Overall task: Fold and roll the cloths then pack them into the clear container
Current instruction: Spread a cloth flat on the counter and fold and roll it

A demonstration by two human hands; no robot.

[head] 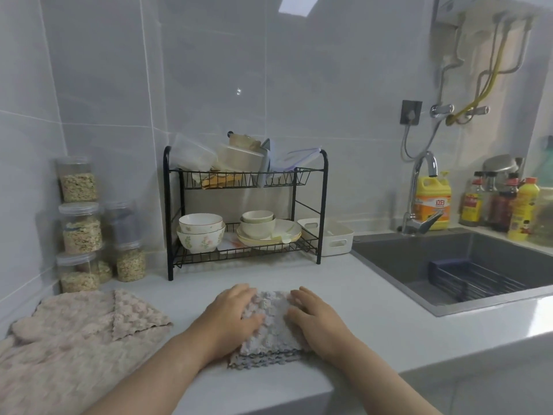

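Grey waffle-textured cloth (273, 327), folded into a layered rectangle, lies on the white bench (374, 333) near its front edge, centre of view. Scalloped edges of the lower layers show along its near side. Left hand (235, 313) rests on the cloth's left edge, fingers loosely spread, thumb lying on the fabric. Right hand (317, 322) lies flat on the right side, fingers straight, pressing down. Neither pinches. Beige fluffy cloths (74, 339) are heaped at the bench's left end, well apart from the grey one, with one corner turned over. Black two-tier wire rack (245, 181) stands behind, with bowls and plates on the lower tier. Clear lidded jars (79, 223) are stacked in the left corner. Grey sink (419, 259) lies to the right.
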